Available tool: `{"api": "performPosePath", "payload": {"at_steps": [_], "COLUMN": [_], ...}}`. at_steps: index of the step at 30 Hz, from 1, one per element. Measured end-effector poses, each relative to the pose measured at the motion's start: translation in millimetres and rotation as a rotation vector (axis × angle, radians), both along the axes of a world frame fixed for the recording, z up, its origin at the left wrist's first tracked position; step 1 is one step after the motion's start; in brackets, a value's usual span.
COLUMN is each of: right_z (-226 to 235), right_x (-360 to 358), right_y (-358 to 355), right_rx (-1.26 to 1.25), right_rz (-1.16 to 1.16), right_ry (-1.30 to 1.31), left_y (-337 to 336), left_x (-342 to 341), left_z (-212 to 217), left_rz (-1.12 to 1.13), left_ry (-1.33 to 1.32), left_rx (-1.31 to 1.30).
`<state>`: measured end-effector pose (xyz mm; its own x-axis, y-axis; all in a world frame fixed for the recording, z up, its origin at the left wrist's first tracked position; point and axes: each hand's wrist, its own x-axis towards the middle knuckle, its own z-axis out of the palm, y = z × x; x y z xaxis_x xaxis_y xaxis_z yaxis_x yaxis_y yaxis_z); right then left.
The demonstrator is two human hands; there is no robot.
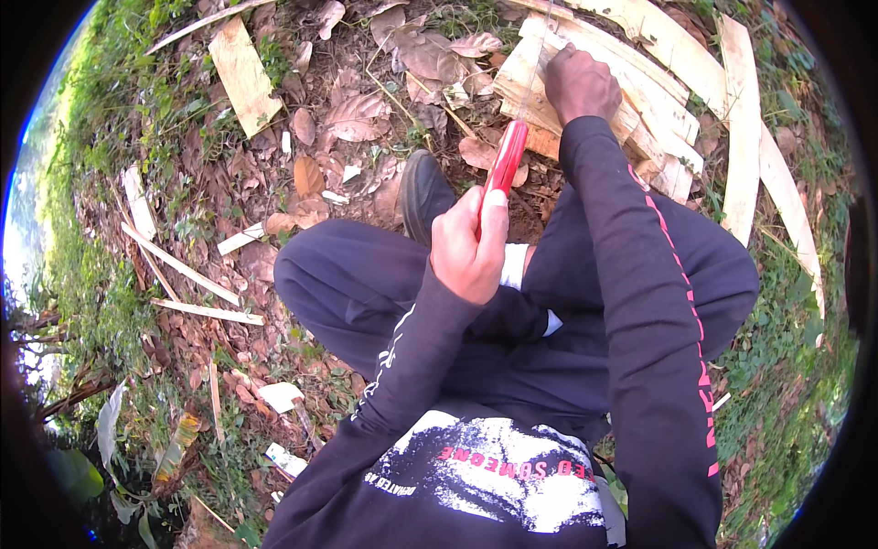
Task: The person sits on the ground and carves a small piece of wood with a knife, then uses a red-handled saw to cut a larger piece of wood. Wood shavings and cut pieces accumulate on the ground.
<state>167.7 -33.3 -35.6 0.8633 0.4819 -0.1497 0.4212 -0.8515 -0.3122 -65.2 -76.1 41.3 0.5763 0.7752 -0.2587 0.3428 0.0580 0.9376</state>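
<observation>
One red-handled tool (505, 160) sits in the left hand (468, 247), held upright in front of the person's knees, its far end pointing at a stack of pale strips (549, 87) on the ground. The left grip is closed round the lower part of the handle, thumb laid along it; the working end is thin and hard to make out against the litter, so I cannot tell whether it is a blade or a saw. It looks light and rigid, the smooth plastic handle likely a little slippery, so a full wrap low on the handle, as now, seems the sound hold, well clear of the metal end.

The right hand (581, 82) rests on top of the strips, fingers curled and pressing down; whether it pinches one strip or only pins the stack I cannot tell. The strips look like split stalk or sheath: flat, fibrous, light, stiff along their length yet apt to split or bend across it. They are best held flat from above near the place being worked.

More long pale strips (741, 101) curve away to the right, and a flat board (242, 73) lies to the upper left. A dark shoe (422, 192) shows just left of the tool, among dry leaves (357, 114) and grass
</observation>
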Motion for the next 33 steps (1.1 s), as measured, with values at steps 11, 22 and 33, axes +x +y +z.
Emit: {"api": "performPosePath", "payload": {"at_steps": [11,22,33], "right_z": [-2,-1,3], "right_x": [3,2,1], "right_y": [-2,-1,2], "right_rx": [0.002,0.008,-0.024], "right_rz": [0.024,0.007,-0.002], "right_ry": [-0.018,0.007,0.047], "left_y": [-11,1,8], "left_x": [-14,8,31], "left_z": [5,-6,-11], "left_rz": [0.051,0.017,0.091], "left_ry": [-0.019,0.003,-0.048], "left_rx": [-0.144,-0.039,0.044]}}
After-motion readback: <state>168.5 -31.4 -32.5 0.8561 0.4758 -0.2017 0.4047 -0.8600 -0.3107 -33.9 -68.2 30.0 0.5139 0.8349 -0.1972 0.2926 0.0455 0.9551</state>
